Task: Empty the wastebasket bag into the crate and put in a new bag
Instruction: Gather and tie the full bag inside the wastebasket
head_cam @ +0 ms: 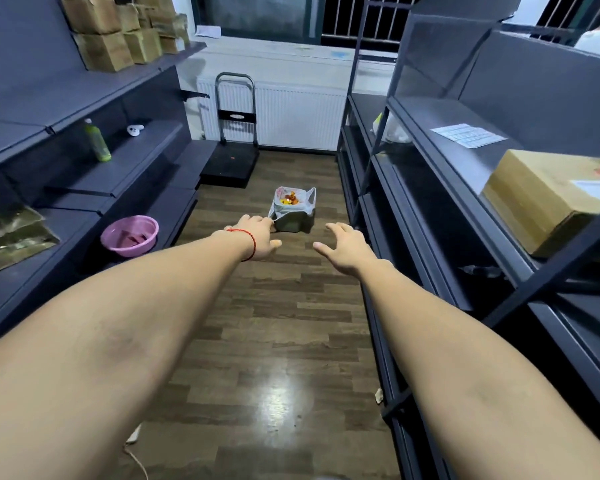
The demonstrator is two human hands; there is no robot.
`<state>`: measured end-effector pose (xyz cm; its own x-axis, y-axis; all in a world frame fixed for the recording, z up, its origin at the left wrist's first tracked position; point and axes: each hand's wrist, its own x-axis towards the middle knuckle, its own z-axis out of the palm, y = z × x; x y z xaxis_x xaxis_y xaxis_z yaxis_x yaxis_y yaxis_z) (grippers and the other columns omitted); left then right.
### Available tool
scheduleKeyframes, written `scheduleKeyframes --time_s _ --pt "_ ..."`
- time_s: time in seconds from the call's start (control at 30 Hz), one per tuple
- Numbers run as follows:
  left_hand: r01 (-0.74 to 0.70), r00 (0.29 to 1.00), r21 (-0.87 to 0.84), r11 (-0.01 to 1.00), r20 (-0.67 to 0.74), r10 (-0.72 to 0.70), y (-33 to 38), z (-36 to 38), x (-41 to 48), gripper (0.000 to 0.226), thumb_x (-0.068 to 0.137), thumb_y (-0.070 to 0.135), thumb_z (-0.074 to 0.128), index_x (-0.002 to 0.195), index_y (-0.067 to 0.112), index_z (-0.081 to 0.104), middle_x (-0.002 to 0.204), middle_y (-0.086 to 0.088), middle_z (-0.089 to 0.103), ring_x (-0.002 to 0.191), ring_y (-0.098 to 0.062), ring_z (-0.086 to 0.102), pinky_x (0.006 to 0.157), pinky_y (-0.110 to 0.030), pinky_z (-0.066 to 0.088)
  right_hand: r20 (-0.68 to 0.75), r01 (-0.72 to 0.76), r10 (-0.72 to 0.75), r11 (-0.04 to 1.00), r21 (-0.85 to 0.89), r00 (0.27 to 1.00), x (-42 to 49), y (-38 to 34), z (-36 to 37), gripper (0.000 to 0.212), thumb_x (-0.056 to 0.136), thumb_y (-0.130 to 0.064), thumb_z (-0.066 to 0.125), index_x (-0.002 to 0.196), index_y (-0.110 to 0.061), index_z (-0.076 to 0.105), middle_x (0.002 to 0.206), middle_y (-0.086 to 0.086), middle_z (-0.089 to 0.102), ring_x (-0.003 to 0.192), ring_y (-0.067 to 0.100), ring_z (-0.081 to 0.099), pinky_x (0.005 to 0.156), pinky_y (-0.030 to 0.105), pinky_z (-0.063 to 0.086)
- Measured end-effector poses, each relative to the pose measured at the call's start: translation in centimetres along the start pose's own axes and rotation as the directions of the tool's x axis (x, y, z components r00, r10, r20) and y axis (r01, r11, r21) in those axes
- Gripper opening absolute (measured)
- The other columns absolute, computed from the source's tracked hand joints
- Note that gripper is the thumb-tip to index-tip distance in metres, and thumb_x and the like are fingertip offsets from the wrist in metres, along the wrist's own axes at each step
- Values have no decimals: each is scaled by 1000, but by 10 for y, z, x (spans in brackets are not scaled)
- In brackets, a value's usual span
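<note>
A small grey-green wastebasket (296, 220) stands on the wooden floor in the aisle, lined with a translucent white bag (307, 198) that holds orange and yellow scraps. Both my arms stretch forward toward it. My left hand (258, 235), a red string on its wrist, is open, and its fingertips overlap the bag's left edge in the picture; whether they touch it I cannot tell. My right hand (345, 247) is open with fingers spread, to the right of the basket and nearer to me. No crate is in view.
Dark shelving lines both sides of the aisle. A pink basin (129, 235) and a green bottle (97, 142) sit on the left shelves, a cardboard box (548, 199) on the right. A folding hand trolley (234, 133) stands against the white radiator beyond the basket.
</note>
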<state>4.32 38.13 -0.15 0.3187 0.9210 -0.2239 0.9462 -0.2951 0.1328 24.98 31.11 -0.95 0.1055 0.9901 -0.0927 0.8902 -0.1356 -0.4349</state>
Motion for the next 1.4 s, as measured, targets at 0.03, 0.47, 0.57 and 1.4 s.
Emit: scheduleKeyframes --time_s 0.03,0.47,0.57,1.4 --pt "2 1000 -2 1000 7 -2 -1 -2 12 62 91 53 43 143 21 33 149 -6 38 139 -29 30 109 -54 34 0 -1 1 1000 -2 1000 12 2 0 66 92 -54 49 148 -23 31 158 4 27 143 29 23 116 48 27" --pt "31 999 -50 998 37 -29 7 -22 230 62 91 53 43 143 20 33 150 -6 38 139 -28 31 110 -54 33 67 32 -30 999 -40 997 247 48 -11 69 91 -55 49 148 -20 31 157 7 29 141 32 28 114 48 31" --pt "54 997 -58 997 50 -51 12 -36 276 64 91 52 44 144 19 32 150 -8 38 139 -28 31 111 -53 33 112 32 -25 997 -63 993 299 58 -21 70 91 -56 48 148 -21 30 156 8 30 140 33 29 113 49 32" --pt "11 988 -57 998 153 -2 -67 -96 644 66 89 48 48 145 17 31 150 -7 39 138 -29 31 110 -53 34 197 -38 51 997 -70 979 662 38 -21 69 90 -52 52 149 -24 29 158 9 26 142 35 26 115 48 28"
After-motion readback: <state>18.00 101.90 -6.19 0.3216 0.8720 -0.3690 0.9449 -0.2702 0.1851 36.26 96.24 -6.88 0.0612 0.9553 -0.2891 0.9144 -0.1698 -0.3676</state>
